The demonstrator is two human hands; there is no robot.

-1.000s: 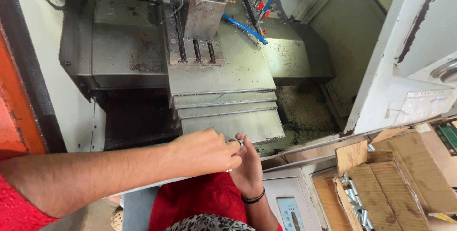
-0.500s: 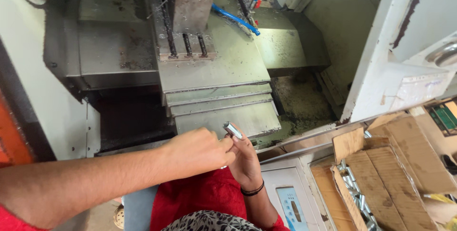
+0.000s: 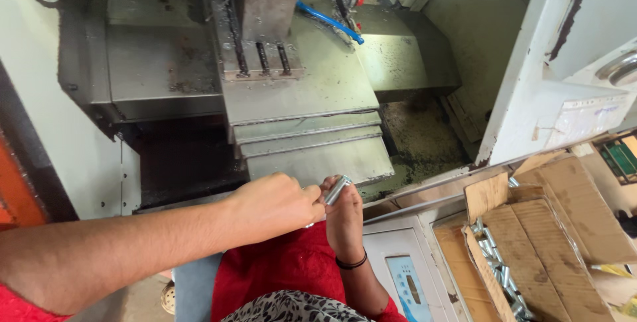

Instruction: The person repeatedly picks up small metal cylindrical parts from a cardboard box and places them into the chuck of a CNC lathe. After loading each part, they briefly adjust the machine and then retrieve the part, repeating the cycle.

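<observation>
A short shiny metal cylinder (image 3: 337, 189) sits tilted between my two hands, in front of the open machine. My right hand (image 3: 345, 219), with a black band at the wrist, comes up from below and grips the cylinder's lower part. My left hand (image 3: 275, 206) reaches in from the left with its fingers curled, and its fingertips pinch the cylinder's lower end. Both hands hover over a red cloth (image 3: 279, 272) at the machine's front edge.
Behind the hands are the machine's stepped grey metal covers (image 3: 312, 143), a slotted block (image 3: 262, 43) and blue hoses (image 3: 332, 23). Metal chips (image 3: 418, 136) lie to the right. An open cardboard box (image 3: 531, 242) with several metal parts stands at the right, beside a white control panel (image 3: 405, 282).
The cylinder has come up from between my hands and now shows tilted above the fingers. Both hands stay together in about the same place.
</observation>
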